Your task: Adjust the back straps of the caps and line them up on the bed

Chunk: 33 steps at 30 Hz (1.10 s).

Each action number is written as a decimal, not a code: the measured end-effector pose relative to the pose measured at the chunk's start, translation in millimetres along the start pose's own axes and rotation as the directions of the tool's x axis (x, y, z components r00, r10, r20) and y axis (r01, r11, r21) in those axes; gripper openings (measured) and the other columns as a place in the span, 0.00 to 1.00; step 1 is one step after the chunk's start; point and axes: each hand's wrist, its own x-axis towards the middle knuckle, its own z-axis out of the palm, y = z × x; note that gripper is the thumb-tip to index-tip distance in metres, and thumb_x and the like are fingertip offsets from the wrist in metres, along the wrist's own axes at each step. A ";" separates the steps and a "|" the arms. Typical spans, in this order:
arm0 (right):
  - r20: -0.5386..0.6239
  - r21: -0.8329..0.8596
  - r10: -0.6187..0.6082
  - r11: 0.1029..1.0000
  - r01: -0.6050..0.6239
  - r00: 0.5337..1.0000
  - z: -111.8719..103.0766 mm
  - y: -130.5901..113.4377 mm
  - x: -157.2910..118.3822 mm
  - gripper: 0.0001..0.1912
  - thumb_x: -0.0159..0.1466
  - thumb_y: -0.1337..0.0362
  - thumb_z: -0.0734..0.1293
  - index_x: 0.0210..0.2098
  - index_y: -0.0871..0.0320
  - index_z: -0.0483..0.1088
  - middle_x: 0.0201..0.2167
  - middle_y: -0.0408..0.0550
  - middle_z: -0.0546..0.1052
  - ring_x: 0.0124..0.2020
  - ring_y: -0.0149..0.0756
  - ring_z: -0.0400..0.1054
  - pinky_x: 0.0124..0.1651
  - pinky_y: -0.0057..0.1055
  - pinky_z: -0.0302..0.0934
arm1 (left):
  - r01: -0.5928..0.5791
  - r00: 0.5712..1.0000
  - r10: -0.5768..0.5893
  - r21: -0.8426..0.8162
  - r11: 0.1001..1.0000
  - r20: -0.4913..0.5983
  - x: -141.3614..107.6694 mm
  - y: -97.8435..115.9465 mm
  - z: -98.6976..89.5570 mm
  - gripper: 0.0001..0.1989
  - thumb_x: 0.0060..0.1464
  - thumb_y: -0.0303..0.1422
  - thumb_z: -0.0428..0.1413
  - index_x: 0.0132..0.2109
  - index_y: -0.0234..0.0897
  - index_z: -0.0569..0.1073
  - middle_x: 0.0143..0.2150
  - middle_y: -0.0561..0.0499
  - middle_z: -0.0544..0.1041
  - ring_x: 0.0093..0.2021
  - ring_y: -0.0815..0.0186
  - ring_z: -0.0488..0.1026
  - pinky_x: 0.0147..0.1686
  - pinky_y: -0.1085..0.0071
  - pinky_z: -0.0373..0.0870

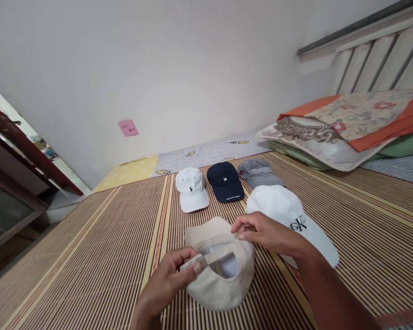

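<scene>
A beige baseball cap [223,288] lies on the striped mat, its back opening and strap facing me and its brim pointing away. My left hand [174,270] pinches the strap at the left of the opening between thumb and fingers. With curled fingers, my right hand [258,231] grips the cap's edge near the base of the brim. Close beside my right wrist sits a white cap with black "CK"-like letters [278,204], partly covered by the forearm. Farther back stand a white cap with a small dark logo [191,183], a navy cap [223,178] and a grey cap [258,170].
The striped mat [89,247] covers the bed, with patterned sheet [206,153] showing along the wall. Stacked pillows and folded bedding [347,128] lie at the right, below a slatted headboard [378,59]. A pink note [127,128] sticks to the wall. A doorway is at the left.
</scene>
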 end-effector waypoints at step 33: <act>0.225 0.117 -0.012 0.993 -0.015 0.974 0.0 -12.5 -4.0 0.15 0.51 0.56 0.79 0.28 0.59 0.76 0.25 0.40 0.73 0.29 0.31 0.62 0.31 0.27 0.52 | -0.123 0.983 0.081 -0.272 0.954 -0.163 -11.1 -16.1 -19.2 0.18 0.54 0.45 0.66 0.29 0.35 0.76 0.22 0.56 0.66 0.23 0.73 0.58 0.25 0.76 0.55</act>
